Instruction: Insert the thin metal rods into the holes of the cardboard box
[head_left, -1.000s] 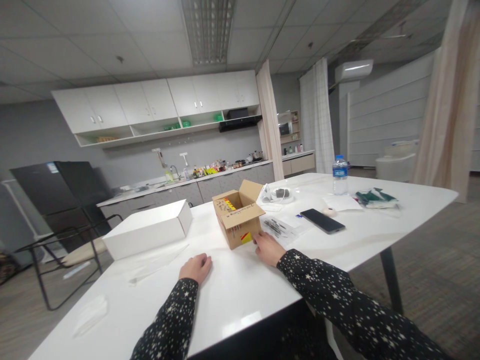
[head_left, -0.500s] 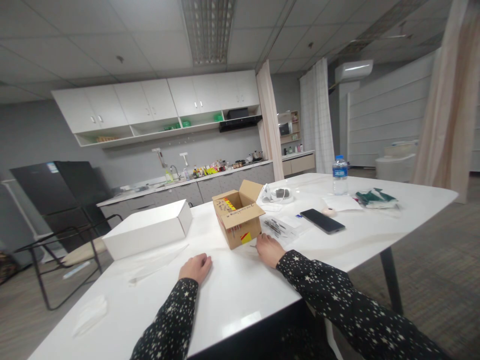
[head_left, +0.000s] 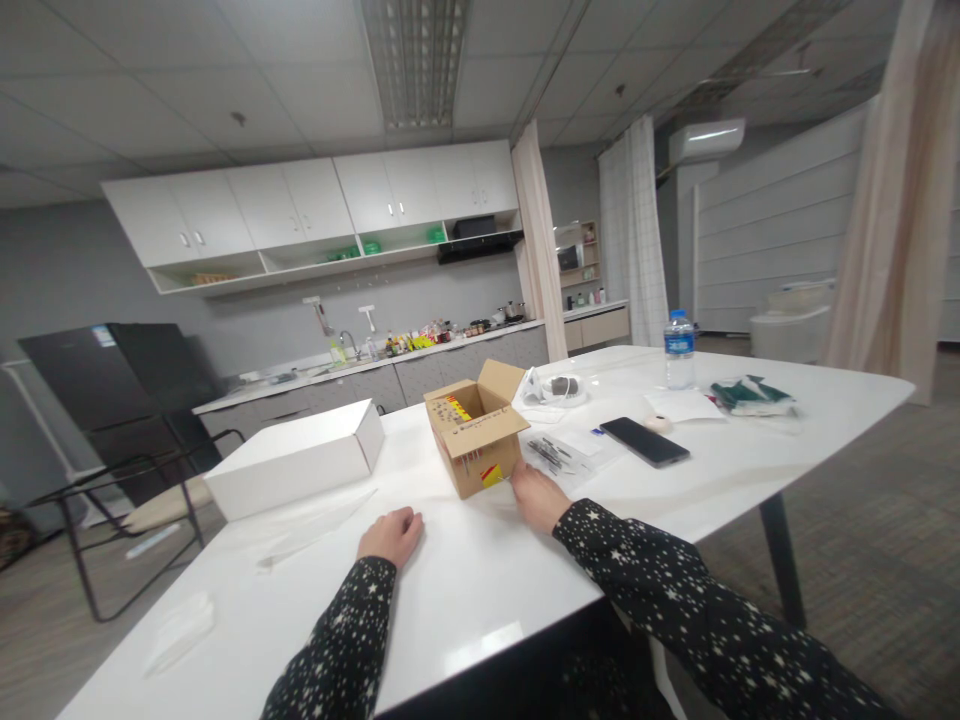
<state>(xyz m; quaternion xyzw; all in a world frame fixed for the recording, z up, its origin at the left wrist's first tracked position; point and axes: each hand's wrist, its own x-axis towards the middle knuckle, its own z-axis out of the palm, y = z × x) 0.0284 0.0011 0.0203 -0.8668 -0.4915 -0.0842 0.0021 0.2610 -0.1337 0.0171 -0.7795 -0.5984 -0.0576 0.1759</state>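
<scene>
A small open cardboard box (head_left: pixel 477 440) with red and yellow marks stands in the middle of the white table (head_left: pixel 480 580). My right hand (head_left: pixel 534 496) lies on the table at the box's near right corner, fingertips at its base; whether it pinches anything is hidden. A clear bag of small metal parts (head_left: pixel 556 454) lies just right of that hand. My left hand (head_left: pixel 391 535) rests on the table in front of the box's left side, fingers curled under, holding nothing. Both sleeves are dark with white stars.
A long white box (head_left: pixel 296 457) sits left of the cardboard box, clear plastic wrap (head_left: pixel 315 520) in front of it. A black phone (head_left: pixel 643 441), a water bottle (head_left: pixel 679 351), a green packet (head_left: pixel 752 395) and a white item (head_left: pixel 555 388) lie to the right. A black chair (head_left: pixel 127 470) stands left.
My right hand shifted slightly along the table by the box's near right corner and is now back against its base. My left hand has not moved.
</scene>
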